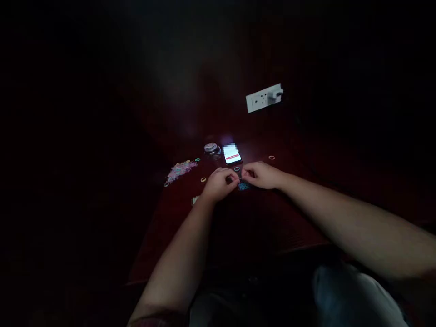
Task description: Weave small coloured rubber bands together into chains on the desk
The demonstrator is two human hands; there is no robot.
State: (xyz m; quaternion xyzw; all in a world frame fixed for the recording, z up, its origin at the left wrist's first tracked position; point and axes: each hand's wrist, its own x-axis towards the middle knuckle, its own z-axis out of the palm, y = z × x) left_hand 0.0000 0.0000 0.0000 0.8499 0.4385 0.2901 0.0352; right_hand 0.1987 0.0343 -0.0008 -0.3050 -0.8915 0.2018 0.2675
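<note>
My left hand (220, 184) and my right hand (260, 175) meet over the dark red table, thumbs and forefingers pinched close together. Whatever lies between the fingertips is too small and dim to make out. Just below the fingers is a small blue pile (243, 186), perhaps of small bands. A light blue ring-shaped band (237, 169) lies between the two hands. Left of my left hand there is a yellow band (203, 180), and a pale bundle (195, 200) shows partly behind my left wrist. To the right, a pinkish band (271, 157) rests beyond my right hand.
A lit phone (232, 156) lies beyond my hands, with a round lidded jar (211, 149) beside it. A heap of pink and multicoloured pieces (182, 170) spreads at the left edge. A white socket panel (264, 98) holds a plug. The surroundings are very dark.
</note>
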